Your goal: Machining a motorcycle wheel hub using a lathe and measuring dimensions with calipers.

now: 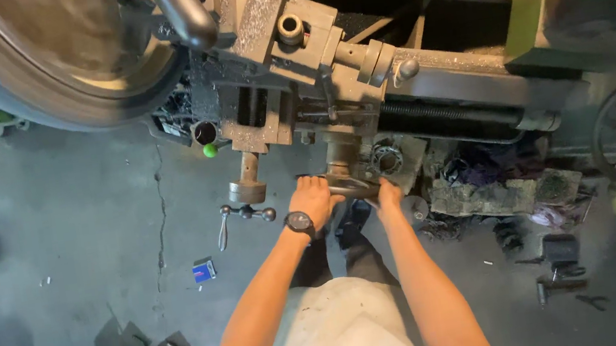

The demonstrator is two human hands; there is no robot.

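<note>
Left hand (314, 199) and right hand (386, 192), grips pressed around the handwheel (350, 184), opposed for turning leverage; crank handle (246, 211) just left, untouched.

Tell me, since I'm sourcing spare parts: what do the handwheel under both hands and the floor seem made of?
Handwheel: apparently bare metal, dull grey and worn, gripped by left hand and right hand. Floor: likely concrete, matte grey, stained, with a long crack.
</note>
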